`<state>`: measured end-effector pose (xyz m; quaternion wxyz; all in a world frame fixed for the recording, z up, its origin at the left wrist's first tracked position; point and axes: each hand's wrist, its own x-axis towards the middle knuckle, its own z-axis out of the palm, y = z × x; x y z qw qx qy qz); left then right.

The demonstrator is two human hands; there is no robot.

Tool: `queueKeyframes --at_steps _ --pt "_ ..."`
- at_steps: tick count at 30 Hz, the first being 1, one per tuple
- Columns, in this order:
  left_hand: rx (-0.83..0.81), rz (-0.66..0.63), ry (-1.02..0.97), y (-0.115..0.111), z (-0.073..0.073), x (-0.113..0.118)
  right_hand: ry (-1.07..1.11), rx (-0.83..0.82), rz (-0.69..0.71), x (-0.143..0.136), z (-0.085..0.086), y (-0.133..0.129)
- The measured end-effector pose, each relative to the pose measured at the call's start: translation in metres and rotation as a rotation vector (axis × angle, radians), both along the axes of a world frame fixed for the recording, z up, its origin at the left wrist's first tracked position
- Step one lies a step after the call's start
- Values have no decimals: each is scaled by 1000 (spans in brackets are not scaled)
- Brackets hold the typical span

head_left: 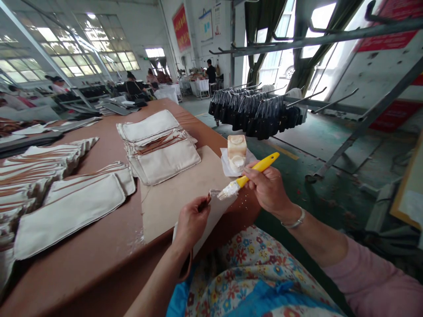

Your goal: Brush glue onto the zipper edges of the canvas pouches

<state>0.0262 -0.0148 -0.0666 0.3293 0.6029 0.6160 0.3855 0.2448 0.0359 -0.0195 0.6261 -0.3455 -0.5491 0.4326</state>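
Head view: right hand [269, 187] grips the brush [262, 165], left hand [193, 222] fingers pinch the white piece [211, 220] beside the table [109, 233], apparently steadying it under the bristles [228, 191]; pot [237, 149] stands near, seemingly for short reach.

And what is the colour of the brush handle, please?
The brush handle is yellow, seen best in the head view, the only one here.

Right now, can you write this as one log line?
left hand: holds pale piece | right hand: holds yellow brush | bristles: white-coated, near piece's edge | container: on white sheet
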Motion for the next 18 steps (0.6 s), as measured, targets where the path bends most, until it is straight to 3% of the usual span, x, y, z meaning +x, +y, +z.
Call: queueKeyframes --at_steps 4,7,11,15,18 --pt "24 -27 7 -4 2 5 -213 116 49 -15 2 12" --pt "65 -43 31 -6 5 5 -316 197 -21 -19 3 23" --pt "131 -42 92 -8 10 6 -297 206 -140 -14 8 24" --pt "185 -85 229 -12 11 9 -342 211 -12 -13 12 15" --pt "257 -111 334 -18 10 12 -366 242 -62 -10 13 16"
